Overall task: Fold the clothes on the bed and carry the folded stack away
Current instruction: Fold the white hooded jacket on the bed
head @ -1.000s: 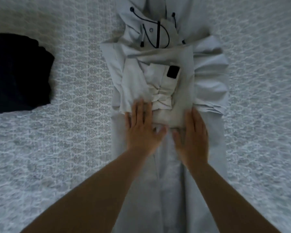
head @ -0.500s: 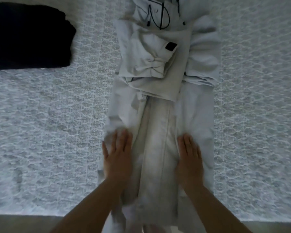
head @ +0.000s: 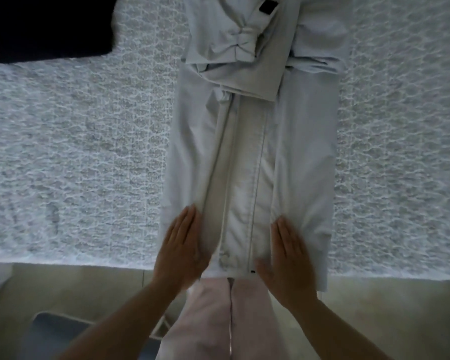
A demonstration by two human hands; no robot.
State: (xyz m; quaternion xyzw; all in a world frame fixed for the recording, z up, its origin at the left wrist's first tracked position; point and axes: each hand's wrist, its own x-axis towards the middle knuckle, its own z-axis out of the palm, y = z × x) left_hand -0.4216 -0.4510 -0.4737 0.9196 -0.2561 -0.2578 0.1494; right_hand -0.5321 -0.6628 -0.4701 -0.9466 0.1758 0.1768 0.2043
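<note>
A pale grey zip jacket [head: 247, 157] lies lengthwise on the bed, its sleeves folded across the chest near the top of the view. My left hand [head: 182, 248] lies flat on the jacket's lower left part, fingers straight and together. My right hand [head: 289, 253] presses flat on the lower right part beside the zip. Both hands sit at the hem, near the bed's front edge. A dark folded garment [head: 44, 24] lies at the top left on the bed.
The bed [head: 76, 157] has a white textured cover and its front edge runs across the lower part of the view. Below it is pale floor [head: 89, 289], with a grey mat [head: 63, 331] at the lower left.
Both hands slid down the jacket from the folded sleeves to the hem, spreading apart to either side of the zip. The view tilted down, bringing the bed edge and floor into sight.
</note>
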